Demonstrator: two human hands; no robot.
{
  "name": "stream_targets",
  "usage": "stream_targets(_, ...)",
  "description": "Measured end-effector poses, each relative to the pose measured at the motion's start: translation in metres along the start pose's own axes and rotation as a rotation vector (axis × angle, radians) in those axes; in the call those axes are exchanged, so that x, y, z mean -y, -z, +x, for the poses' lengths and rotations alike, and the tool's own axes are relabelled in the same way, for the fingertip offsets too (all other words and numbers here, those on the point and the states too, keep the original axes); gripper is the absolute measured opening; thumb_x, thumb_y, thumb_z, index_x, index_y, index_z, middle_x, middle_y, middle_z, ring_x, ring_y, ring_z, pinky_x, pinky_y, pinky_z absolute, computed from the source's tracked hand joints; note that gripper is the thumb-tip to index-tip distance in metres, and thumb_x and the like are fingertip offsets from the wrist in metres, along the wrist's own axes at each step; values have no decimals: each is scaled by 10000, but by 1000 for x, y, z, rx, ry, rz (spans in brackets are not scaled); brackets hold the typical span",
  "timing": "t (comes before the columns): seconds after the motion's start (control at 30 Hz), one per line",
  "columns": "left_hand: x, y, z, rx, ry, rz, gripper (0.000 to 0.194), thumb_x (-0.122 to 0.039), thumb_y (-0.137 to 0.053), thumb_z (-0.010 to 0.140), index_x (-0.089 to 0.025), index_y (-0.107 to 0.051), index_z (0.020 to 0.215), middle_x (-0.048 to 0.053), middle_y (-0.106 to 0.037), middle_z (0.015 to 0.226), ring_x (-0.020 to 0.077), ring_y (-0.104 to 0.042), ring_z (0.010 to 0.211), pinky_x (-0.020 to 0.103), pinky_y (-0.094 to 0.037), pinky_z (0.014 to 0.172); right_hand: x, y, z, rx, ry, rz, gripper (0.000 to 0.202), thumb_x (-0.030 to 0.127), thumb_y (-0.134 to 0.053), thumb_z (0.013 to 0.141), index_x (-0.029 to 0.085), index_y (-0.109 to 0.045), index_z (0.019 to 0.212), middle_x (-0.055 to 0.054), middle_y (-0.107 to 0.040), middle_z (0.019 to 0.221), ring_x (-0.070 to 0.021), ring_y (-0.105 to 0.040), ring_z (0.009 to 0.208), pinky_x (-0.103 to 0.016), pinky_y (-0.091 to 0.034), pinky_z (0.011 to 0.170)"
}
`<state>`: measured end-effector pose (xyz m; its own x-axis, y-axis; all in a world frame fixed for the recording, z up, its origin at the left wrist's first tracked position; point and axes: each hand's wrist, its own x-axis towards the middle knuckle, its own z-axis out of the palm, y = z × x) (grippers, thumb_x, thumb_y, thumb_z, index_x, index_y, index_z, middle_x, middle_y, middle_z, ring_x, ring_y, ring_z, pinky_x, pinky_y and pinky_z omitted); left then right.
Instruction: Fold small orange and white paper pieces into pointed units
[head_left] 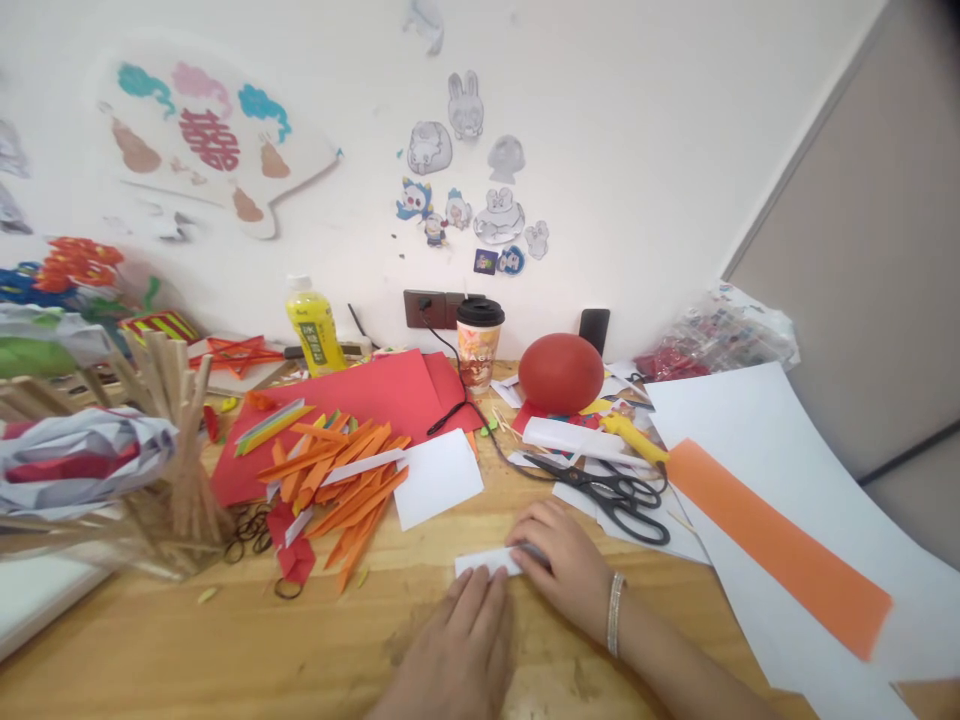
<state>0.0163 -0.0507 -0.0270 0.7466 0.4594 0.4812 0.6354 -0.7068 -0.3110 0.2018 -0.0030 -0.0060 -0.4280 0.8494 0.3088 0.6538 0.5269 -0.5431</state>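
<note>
A folded strip of white paper [484, 562] lies flat on the wooden table in front of me. My left hand [469, 640] rests with its fingers stretched out, their tips on the near edge of the strip. At the right end, my right hand [566, 560] has curled fingers and thumb closed around the paper, covering that end. A bracelet circles the right wrist. Just beyond the strip sits a white paper sheet [442, 480], beside a heap of folded orange paper strips [360, 490]. Black scissors [607, 490] lie behind my right hand.
At the left stands a blurred stick-built holder [180, 450]. Red paper sheets [352, 390], a yellow drink bottle [313, 325], a cup [478, 340] and a red balloon [561, 373] line the back. A yellow glue gun [634, 437] and orange strip [780, 550] are right.
</note>
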Motion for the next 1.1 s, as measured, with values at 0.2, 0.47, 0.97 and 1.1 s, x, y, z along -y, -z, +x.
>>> stream_targets(0.2, -4, 0, -2, 75, -7, -16, 326, -281, -413, 919, -116, -572, 1151, 112, -598, 1184, 257, -500, 1082, 347, -384, 884, 1, -2, 0, 26, -26, -28, 76, 101, -553, 805, 166, -570, 771, -38, -583, 802, -190, -514, 800, -328, -409, 720)
stream_targets(0.47, 0, 5, 0, 59, 7, -35, 332, -267, -389, 922, -108, -573, 1149, 108, -596, 1184, 265, -493, 1098, 353, -391, 904, 3, -2, -2, 29, -31, -63, 99, 71, -538, 795, 164, -549, 761, -41, -572, 803, -192, -500, 798, -325, -399, 710)
stream_targets(0.97, 3, 2, -5, 180, -57, -79, 348, -232, -425, 905, -93, -536, 1203, 135, -568, 1237, 275, -489, 1156, 384, -407, 957, 5, 12, -5, 113, -145, -179, 189, 234, -641, 787, 192, -569, 956, -63, -556, 986, -231, -478, 937, -376, -393, 823)
stream_targets(1.1, 13, 7, -16, 281, -80, -100, 399, -94, -405, 821, -95, -545, 1195, 113, -592, 1216, 235, -538, 1124, 314, -467, 895, 0, 26, -6, 172, -205, -147, 234, 247, -649, 780, 201, -569, 996, -61, -547, 1029, -230, -474, 975, -378, -391, 851)
